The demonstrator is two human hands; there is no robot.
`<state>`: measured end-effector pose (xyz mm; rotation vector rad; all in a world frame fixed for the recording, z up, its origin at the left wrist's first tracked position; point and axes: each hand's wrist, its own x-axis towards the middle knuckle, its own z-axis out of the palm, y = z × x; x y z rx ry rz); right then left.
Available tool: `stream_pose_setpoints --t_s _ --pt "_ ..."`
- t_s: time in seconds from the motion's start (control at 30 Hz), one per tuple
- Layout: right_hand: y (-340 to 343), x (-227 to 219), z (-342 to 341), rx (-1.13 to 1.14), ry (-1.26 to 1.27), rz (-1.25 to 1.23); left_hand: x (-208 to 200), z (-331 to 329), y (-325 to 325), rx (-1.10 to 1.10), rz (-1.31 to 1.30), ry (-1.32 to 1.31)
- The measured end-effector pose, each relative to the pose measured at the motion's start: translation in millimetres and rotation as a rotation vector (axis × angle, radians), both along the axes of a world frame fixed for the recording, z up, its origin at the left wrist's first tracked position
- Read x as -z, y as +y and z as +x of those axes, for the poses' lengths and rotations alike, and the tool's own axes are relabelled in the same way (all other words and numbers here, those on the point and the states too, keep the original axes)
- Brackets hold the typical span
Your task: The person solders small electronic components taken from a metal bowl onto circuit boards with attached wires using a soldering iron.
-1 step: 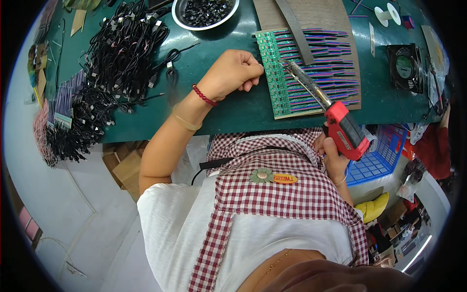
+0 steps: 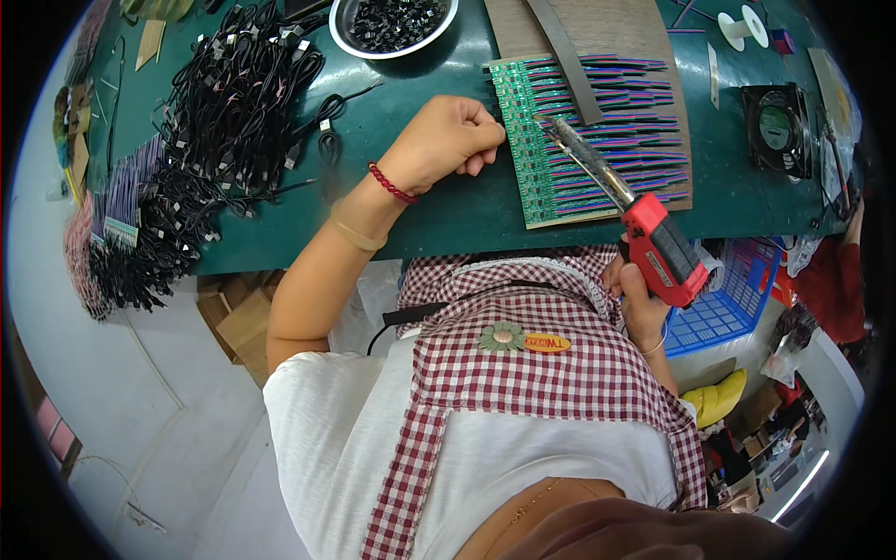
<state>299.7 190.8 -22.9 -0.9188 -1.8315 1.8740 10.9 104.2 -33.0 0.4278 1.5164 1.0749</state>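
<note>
A panel of green circuit boards (image 2: 525,177) lies on a brown board, with rows of black, pink and blue wires (image 2: 621,154) running off its right side. My left hand (image 2: 459,137) is closed in a pinch at the panel's left edge. A small dark piece shows beside the fingertips, but what they hold is hidden. My right hand (image 2: 642,303) grips a red and black soldering gun (image 2: 661,245) from below. Its metal barrel slants up to the left, and the tip is over the boards, close to their wire ends; contact cannot be made out.
A grey strip (image 2: 567,61) lies across the upper wires. Black cables (image 2: 243,103) heap at the left, and a white bowl (image 2: 342,42) of small black connectors stands at the back. At right are a white spool (image 2: 744,30), a black fan (image 2: 777,131) and a blue crate (image 2: 714,322).
The soldering gun has shifted very slightly up and to the left. My left hand has kept its place at the panel's edge.
</note>
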Motion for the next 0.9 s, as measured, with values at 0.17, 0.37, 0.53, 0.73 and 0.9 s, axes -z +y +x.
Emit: stream_pose_setpoints --t_s 0.17,0.37,0.53,0.73,0.9 --pt "1 2 0 -0.030 -0.017 0.000 -2 -1 2 0.004 -0.011 0.010" --pt "5 -7 -7 0.040 0.072 -0.127 -2 -2 -1 0.000 0.036 0.028" --pt "26 -27 -10 0.201 0.314 -0.058 -28 -21 -2 0.175 0.019 0.322" --pt "84 -37 32 0.535 0.569 0.187 -20 -95 24 0.108 0.041 1.637" --pt "140 -50 63 0.774 0.630 0.419 3 -123 30 0.409 -0.281 1.601"
